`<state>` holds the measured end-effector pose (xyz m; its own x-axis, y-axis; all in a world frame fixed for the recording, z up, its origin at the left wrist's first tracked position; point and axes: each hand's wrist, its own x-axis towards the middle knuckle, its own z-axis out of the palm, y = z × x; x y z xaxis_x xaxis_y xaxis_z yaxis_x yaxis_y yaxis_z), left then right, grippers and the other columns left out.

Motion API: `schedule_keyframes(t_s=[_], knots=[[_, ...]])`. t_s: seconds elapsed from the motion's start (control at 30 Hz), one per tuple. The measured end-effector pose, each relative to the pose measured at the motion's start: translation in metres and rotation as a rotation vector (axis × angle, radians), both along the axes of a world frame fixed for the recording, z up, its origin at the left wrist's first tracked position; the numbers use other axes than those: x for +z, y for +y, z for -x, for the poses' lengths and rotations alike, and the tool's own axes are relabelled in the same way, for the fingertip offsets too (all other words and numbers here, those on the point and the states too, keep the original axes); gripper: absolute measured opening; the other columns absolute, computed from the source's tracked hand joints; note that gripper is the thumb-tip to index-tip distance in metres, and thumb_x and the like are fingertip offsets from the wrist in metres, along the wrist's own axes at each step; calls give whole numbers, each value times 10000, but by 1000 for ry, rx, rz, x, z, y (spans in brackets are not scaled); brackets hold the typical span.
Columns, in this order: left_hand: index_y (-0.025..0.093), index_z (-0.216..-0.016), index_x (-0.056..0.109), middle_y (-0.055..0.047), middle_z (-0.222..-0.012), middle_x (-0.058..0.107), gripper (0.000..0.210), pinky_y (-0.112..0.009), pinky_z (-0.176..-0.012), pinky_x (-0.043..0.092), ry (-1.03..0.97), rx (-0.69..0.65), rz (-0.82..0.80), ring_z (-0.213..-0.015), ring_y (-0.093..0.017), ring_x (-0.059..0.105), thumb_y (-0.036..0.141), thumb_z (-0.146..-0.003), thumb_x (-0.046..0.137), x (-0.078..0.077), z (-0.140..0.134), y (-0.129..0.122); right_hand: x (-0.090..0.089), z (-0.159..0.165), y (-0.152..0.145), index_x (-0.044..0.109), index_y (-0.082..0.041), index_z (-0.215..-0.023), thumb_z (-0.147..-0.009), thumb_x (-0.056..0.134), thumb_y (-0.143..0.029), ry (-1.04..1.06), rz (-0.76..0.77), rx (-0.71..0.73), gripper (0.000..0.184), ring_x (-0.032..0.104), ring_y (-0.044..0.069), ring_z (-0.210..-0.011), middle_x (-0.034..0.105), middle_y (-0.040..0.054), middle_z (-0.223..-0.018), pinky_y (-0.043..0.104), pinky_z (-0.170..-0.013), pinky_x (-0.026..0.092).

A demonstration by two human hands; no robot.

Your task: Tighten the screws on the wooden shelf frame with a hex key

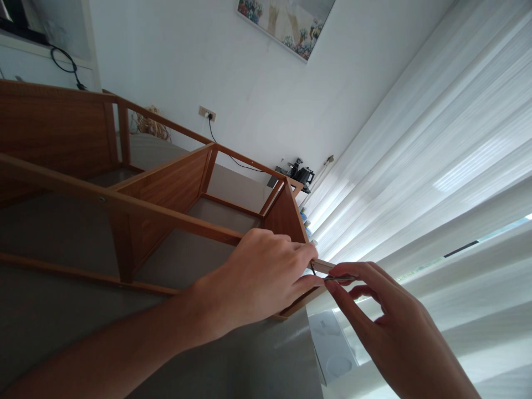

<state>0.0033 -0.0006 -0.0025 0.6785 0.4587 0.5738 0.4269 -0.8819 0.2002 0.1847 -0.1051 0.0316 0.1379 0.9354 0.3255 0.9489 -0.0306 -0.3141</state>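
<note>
A brown wooden shelf frame (178, 221) with panelled dividers stretches from the left toward the curtain. My left hand (261, 277) closes over its near corner, fingers bent around the end of the top rail and the thumb reaching out to a thin metal tool. That tool looks like a hex key (343, 278); a short dark arm shows at the rail's end. Its long part is pinched between the thumb and fingers of my right hand (374, 310). The fingertips of both hands nearly meet there. How the tool's tip sits in the wood is too small to tell.
White curtains (436, 166) hang close on the right. A white box (332, 343) lies below my right hand. Behind the frame are a wall socket (206, 113) with a black cord, a black kettle (305, 175) and a bundle of cord-like strands (152, 123). A picture (286, 25) hangs above.
</note>
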Motion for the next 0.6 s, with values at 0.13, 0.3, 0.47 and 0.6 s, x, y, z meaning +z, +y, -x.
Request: schedule_keyframes(t_s=[0.13,0.3,0.47,0.6], knots=[[243,-1088,620,31,-778,690,320,-317,-601,348,-14,2,14,-741,-189,665,496,-976,459,-1,-1,0,0,1,-3,676,-308,-989,-918,538,-474,40,44,-36,227,642,148,-814,652,16,-1069,175,-436,462],[249,-1096,620,32,-785,691,310,-322,-623,366,-19,-3,31,-747,-188,667,493,-968,478,-1,-2,0,-1,-7,-2,706,-309,-963,-897,567,-475,6,66,0,226,656,147,-785,685,9,-1048,180,-452,487],[245,-1092,623,27,-807,701,294,-321,-633,371,-22,8,32,-753,-191,666,481,-948,521,0,-1,-1,-4,-13,2,740,-338,-903,-864,616,-444,-2,133,19,168,691,149,-772,746,-36,-950,170,-435,474],[246,-1090,623,32,-823,706,291,-329,-653,389,-12,2,48,-762,-191,668,479,-932,550,0,-1,0,-5,-9,8,761,-339,-889,-864,617,-417,28,185,43,165,720,159,-788,766,-56,-855,195,-598,542]])
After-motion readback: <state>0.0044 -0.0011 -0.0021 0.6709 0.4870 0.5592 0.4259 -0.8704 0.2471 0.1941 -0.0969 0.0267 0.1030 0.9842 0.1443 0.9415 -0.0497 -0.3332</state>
